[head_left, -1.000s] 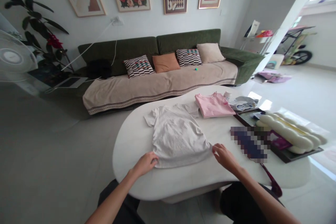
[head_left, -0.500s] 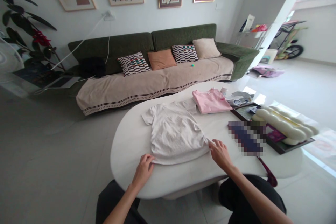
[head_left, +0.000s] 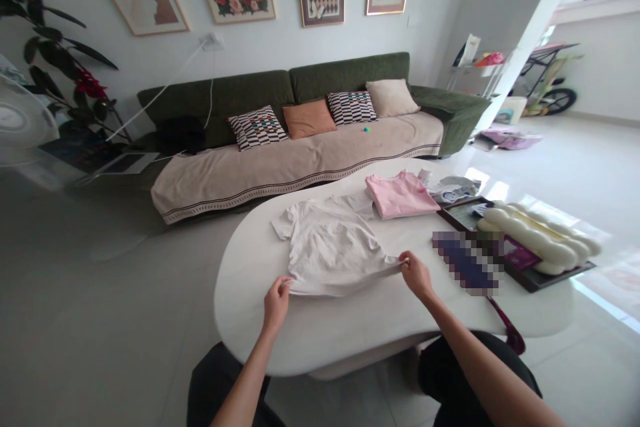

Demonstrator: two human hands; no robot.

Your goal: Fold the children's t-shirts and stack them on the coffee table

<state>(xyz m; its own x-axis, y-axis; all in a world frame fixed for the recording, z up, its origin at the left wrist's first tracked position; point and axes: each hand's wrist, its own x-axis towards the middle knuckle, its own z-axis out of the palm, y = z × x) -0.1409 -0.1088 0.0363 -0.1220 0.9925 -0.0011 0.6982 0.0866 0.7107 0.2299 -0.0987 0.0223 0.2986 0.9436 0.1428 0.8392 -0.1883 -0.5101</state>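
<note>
A white T-shirt [head_left: 333,247] lies spread on the white table [head_left: 245,320], its sleeves toward the sofa and its hem toward me. My left hand [head_left: 277,301] pinches the hem's left corner. The right corner is pinched in my right hand [head_left: 416,275], and the cloth there is drawn out to a point. Between the hands the hem looks slightly lifted, with wrinkles across the body. Beyond the shirt's right shoulder a folded pink T-shirt [head_left: 401,195] rests on the table.
On the right, a dark tray [head_left: 543,285] holds a puffy cream-coloured object [head_left: 545,237]. A blurred-out dark item [head_left: 465,263] with a dark red handle [head_left: 507,327] lies beside it. A crumpled plastic bag [head_left: 456,188] sits behind. The green sofa [head_left: 350,70] stands past the table.
Both hands have closed on the hem corners and raised them a little, moving slightly away from me. The right corner is now pulled outward. The pink T-shirt stays where it was.
</note>
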